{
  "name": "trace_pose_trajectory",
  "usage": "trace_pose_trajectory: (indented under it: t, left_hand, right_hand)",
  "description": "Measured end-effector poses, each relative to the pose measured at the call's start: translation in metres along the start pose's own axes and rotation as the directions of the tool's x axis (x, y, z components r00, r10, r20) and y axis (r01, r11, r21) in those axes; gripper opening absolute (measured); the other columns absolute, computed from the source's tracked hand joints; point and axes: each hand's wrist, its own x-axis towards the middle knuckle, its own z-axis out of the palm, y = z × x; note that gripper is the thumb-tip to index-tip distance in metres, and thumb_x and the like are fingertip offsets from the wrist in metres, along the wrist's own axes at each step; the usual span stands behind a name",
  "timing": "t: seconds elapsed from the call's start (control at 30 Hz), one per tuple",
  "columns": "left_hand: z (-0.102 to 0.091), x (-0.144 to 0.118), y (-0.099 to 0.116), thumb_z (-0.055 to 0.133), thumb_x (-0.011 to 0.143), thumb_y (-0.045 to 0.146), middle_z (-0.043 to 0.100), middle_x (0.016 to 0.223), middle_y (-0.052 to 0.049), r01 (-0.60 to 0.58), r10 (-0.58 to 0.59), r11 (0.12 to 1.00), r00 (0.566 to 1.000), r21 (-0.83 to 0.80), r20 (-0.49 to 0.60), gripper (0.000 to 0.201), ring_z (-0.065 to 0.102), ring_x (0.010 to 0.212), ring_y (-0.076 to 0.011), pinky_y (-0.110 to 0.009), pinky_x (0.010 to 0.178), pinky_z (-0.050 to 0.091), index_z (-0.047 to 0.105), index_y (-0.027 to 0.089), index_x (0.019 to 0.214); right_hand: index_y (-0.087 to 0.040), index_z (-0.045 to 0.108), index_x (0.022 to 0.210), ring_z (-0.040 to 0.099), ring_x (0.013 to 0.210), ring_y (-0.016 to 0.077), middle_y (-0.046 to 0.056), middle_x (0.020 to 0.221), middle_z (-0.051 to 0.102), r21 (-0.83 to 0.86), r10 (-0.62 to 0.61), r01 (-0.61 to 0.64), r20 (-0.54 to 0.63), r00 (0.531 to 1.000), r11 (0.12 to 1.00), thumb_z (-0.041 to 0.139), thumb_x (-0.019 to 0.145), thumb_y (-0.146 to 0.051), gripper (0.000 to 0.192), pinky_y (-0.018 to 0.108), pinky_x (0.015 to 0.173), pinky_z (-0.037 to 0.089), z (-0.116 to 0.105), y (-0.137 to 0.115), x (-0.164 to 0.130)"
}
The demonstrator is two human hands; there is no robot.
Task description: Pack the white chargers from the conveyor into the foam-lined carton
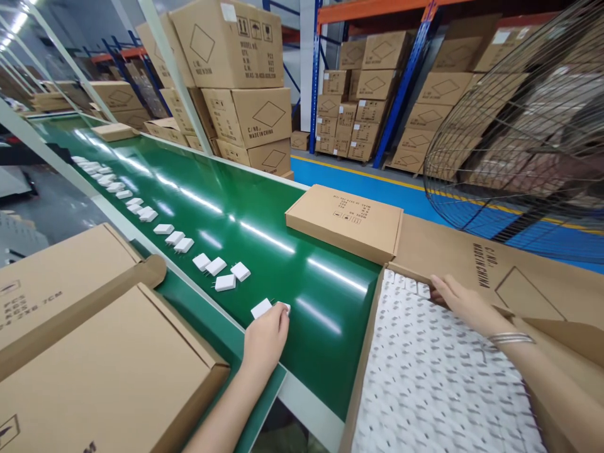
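My left hand [265, 336] reaches over the near edge of the green conveyor belt [325, 277], its fingers closed on a small white plug charger [285, 307]. Another white charger [261, 308] lies against its knuckles, with metal prongs showing. At the far end of an open carton [365, 362], my right hand [455, 302] has its fingers bent down and together at the end charger [423, 290] of a short top row. Its fingertips are partly hidden there. White chargers in close rows [438, 371] fill the carton's layer below.
Several loose chargers [225, 282] trail away along the belt's left side. A flat closed box [346, 220] rests on the far edge. Brown cartons [155, 377] stand at lower left. A large caged fan [519, 126] is at right, with stacked cartons [250, 119] behind the belt.
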Motion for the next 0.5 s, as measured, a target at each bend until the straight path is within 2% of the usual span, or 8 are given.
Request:
trace_pose_trajectory:
  t: [0.07,0.13,0.17,0.23,0.33,0.4,0.5]
  left_hand:
    - [-0.002,0.0,0.0,0.029,0.089,0.024,0.064,0.09,0.001,0.034,-0.035,0.999,0.997,-0.014,-0.068,0.025,0.059,0.08,-0.0149,-0.024,0.061,0.035,0.053,0.024,0.095]
    - [-0.004,0.0,0.0,0.029,0.088,0.019,0.061,0.097,-0.001,0.049,-0.049,0.999,0.994,-0.001,-0.098,0.025,0.057,0.084,-0.0151,-0.024,0.064,0.036,0.052,0.022,0.098]
    - [-0.005,0.001,-0.001,0.03,0.087,0.016,0.06,0.1,-0.002,0.049,-0.047,0.998,0.994,0.027,-0.096,0.026,0.056,0.085,-0.0154,-0.025,0.065,0.036,0.051,0.021,0.101]
    - [-0.006,0.002,-0.003,0.031,0.084,0.009,0.057,0.103,-0.005,0.033,-0.025,0.992,0.997,0.126,-0.068,0.031,0.054,0.089,-0.0171,-0.026,0.07,0.037,0.05,0.019,0.106]
    - [-0.005,0.003,-0.009,0.031,0.08,0.003,0.054,0.107,-0.01,-0.009,0.014,0.956,1.0,0.292,-0.017,0.038,0.051,0.095,-0.0217,-0.029,0.073,0.038,0.049,0.016,0.11]
    - [-0.004,0.003,-0.014,0.03,0.078,0.001,0.052,0.11,-0.011,-0.025,0.021,0.936,1.0,0.352,0.015,0.041,0.049,0.096,-0.0232,-0.031,0.073,0.039,0.049,0.015,0.112]
    - [-0.004,0.003,-0.019,0.03,0.077,0.0,0.052,0.114,-0.012,-0.047,0.024,0.928,0.998,0.37,0.065,0.044,0.049,0.1,-0.023,-0.031,0.076,0.039,0.048,0.016,0.114]
  right_hand:
    - [-0.024,0.045,0.081,0.061,0.067,0.0208,0.004,0.071,0.064,0.085,-0.018,0.011,0.079,0.997,0.996,0.016,0.088,-0.052,0.041,0.03,0.06,0.043,0.009,-0.001,0.001]
    - [-0.024,0.043,0.084,0.061,0.07,0.0217,0.005,0.073,0.064,0.09,0.004,-0.016,0.133,0.991,0.996,0.016,0.088,-0.052,0.04,0.031,0.062,0.042,0.01,-0.009,0.002]
    - [-0.023,0.043,0.084,0.06,0.07,0.0235,0.005,0.071,0.063,0.043,0.03,-0.036,0.13,0.991,0.998,0.018,0.087,-0.053,0.039,0.032,0.062,0.042,0.008,-0.016,0.002]
    - [-0.022,0.046,0.081,0.059,0.07,0.0269,0.008,0.069,0.062,-0.119,0.061,-0.057,0.036,0.997,0.991,0.023,0.086,-0.051,0.037,0.035,0.061,0.039,0.001,-0.034,0.004]
    - [-0.02,0.051,0.086,0.058,0.083,0.0287,0.012,0.084,0.063,-0.26,-0.011,-0.022,-0.125,0.992,0.965,0.029,0.084,-0.045,0.034,0.035,0.065,0.038,-0.004,-0.069,0.017]
    - [-0.019,0.053,0.094,0.058,0.087,0.0268,0.011,0.092,0.063,-0.213,-0.051,0.03,-0.093,0.994,0.977,0.034,0.082,-0.046,0.035,0.033,0.065,0.04,0.002,-0.089,0.032]
    - [-0.018,0.054,0.101,0.061,0.079,0.0263,0.012,0.09,0.065,-0.178,-0.01,0.011,0.008,1.0,0.984,0.04,0.079,-0.041,0.035,0.032,0.059,0.04,0.02,-0.104,0.054]
